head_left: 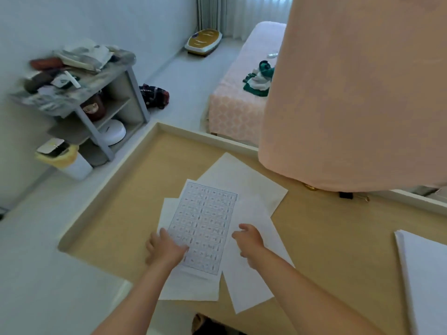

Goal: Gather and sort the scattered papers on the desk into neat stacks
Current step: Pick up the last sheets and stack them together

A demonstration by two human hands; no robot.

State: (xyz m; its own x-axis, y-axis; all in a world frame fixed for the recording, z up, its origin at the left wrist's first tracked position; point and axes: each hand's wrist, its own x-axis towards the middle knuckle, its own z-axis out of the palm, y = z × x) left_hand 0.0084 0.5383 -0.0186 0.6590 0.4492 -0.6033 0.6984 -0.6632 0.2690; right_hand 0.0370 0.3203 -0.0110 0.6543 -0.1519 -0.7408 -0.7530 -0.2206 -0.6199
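Bedroom, pale walls and floor. Tan desk (108,213) with raised pale rim fills the near centre.

- Scattered papers, desk centre, overlapping: printed grid sheet (205,213) on top; blank sheet (251,286) to its right, skewed; large blank sheet (242,175) behind, at the far side; another blank sheet (188,288) beneath, near left.
- Left hand (167,247): fingers spread flat, pressing on the grid sheet's near-left part.
- Right hand (249,240): fingers loosely curled above the right blank sheet, holding nothing; contact cannot be told.
- Neat white stack (425,274), desk's right edge, well apart.
- Pink cloth (350,93), upper right; black binder clip (346,195) below its hem.
- Grey shelf unit (96,97), far left; bed (242,93), far centre.
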